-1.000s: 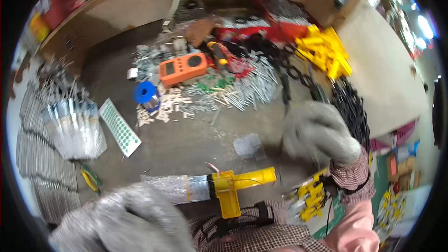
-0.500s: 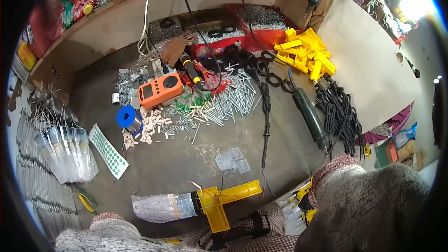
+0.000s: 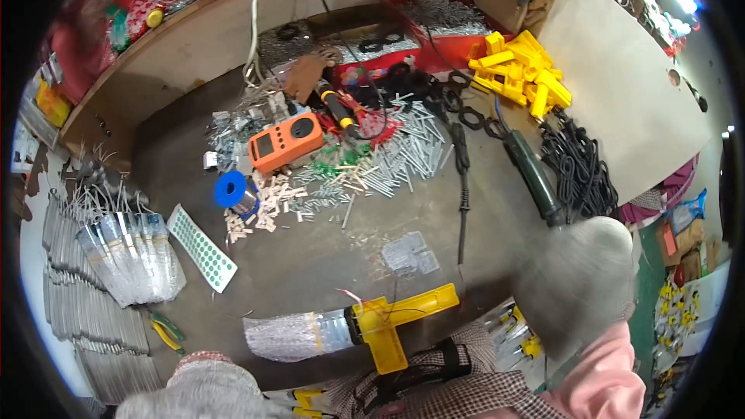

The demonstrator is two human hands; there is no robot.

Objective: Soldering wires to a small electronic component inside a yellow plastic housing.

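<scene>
The yellow handle [image 3: 379, 329] with its bubble-wrapped end [image 3: 285, 337] lay roughly left-to-right on the counter's [image 3: 310, 279] near side, between both hands. Its wrap was nearer the left hand [image 3: 208, 397], its other end the blurry right hand [image 3: 578, 287]; couldn't tell if either was gripping anything.

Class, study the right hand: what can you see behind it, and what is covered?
A dark green tool shows above the right hand and yellow parts left of it; the tool's near end and anything else behind the blurred hand are covered.
</scene>
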